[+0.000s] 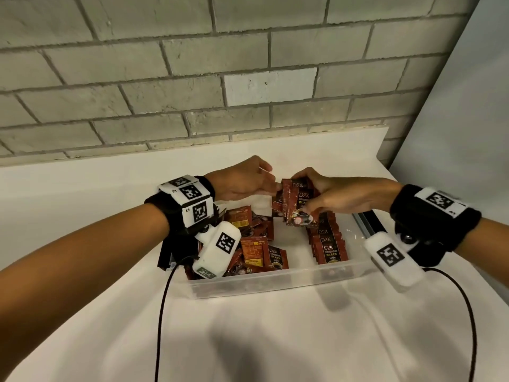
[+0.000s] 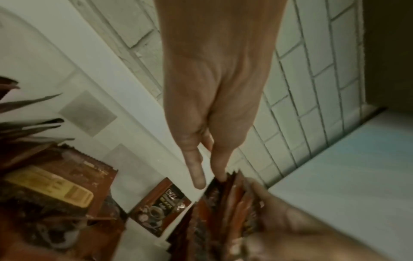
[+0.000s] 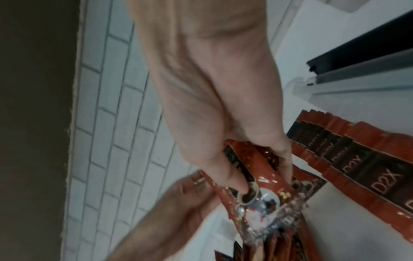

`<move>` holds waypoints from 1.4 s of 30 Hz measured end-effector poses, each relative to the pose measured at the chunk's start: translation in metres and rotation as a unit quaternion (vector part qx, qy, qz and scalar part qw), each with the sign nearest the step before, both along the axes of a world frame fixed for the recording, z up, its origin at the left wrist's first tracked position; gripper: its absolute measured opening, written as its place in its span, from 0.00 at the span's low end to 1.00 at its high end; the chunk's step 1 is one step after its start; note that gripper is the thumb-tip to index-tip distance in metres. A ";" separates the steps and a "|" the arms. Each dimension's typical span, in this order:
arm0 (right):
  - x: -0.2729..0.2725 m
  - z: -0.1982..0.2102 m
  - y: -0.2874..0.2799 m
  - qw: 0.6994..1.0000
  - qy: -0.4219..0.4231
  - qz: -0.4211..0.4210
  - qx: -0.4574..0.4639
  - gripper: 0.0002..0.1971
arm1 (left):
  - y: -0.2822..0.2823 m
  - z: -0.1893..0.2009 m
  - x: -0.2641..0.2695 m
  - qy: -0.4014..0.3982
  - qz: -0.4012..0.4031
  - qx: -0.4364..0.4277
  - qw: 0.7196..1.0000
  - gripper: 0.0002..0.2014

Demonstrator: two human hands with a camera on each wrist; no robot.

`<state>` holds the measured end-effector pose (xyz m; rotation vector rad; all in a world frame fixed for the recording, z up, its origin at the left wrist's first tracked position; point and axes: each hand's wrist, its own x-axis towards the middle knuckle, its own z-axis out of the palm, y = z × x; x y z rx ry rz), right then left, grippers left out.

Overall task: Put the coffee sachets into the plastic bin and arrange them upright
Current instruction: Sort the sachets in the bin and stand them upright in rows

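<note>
A clear plastic bin (image 1: 275, 282) sits on the white table. My right hand (image 1: 303, 193) grips a bundle of red-brown coffee sachets (image 1: 294, 199) above the bin's far end; thumb and fingers wrap the bundle (image 3: 274, 229) in the right wrist view, right hand (image 3: 263, 178). My left hand (image 1: 271, 183) reaches in with straight fingers, and one fingertip of the left hand (image 2: 210, 176) touches the top edge of the bundle (image 2: 223, 211). A neat row of sachets (image 1: 327, 244) stands along the bin's right side. A jumbled pile of sachets (image 1: 256, 244) fills the left side.
A grey brick wall (image 1: 192, 78) rises just behind the table (image 1: 248, 340), with a white panel on the right. A dark rail (image 1: 366, 219) runs beside the bin's right edge. Black cables (image 1: 162, 312) hang from both wrist cameras over the table's front.
</note>
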<state>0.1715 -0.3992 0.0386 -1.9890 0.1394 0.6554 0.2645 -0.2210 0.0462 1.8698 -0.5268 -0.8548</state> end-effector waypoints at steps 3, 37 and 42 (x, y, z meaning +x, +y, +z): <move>-0.005 0.007 -0.018 1.000 -0.003 -0.014 -0.007 0.33 | -0.005 -0.007 -0.008 -0.190 -0.245 0.192 0.931 0.15; 0.031 -0.004 0.026 0.998 0.065 -0.023 0.000 0.35 | 0.021 -0.034 0.000 -0.221 -0.241 0.310 0.893 0.25; 0.030 -0.001 0.025 0.997 0.003 -0.059 0.052 0.34 | 0.018 -0.042 -0.006 -0.175 -0.132 0.244 0.945 0.31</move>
